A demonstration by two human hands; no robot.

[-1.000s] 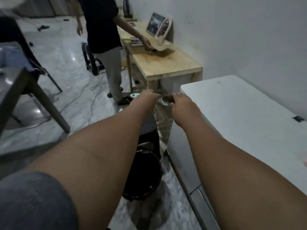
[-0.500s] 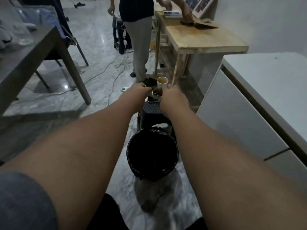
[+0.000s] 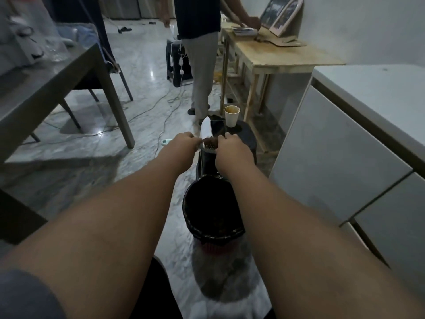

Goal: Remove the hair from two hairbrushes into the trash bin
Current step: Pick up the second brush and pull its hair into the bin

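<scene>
You've swung the hairbrush (image 3: 208, 146) in above the far rim of the trash bin (image 3: 186, 210). Your left hand (image 3: 184, 147) grips its handle, your right hand (image 3: 232, 149) pinches the hair (image 3: 210, 141): pulled strands should now drop in.

The hairbrush (image 3: 208, 147), pale with a mint handle tip and short bristles showing, is held roughly level in the air just beyond the trash bin (image 3: 186, 208), a round black-lined bin standing open on the floor, and a brown tuft of hair (image 3: 210, 141) is matted on the brush head.
</scene>
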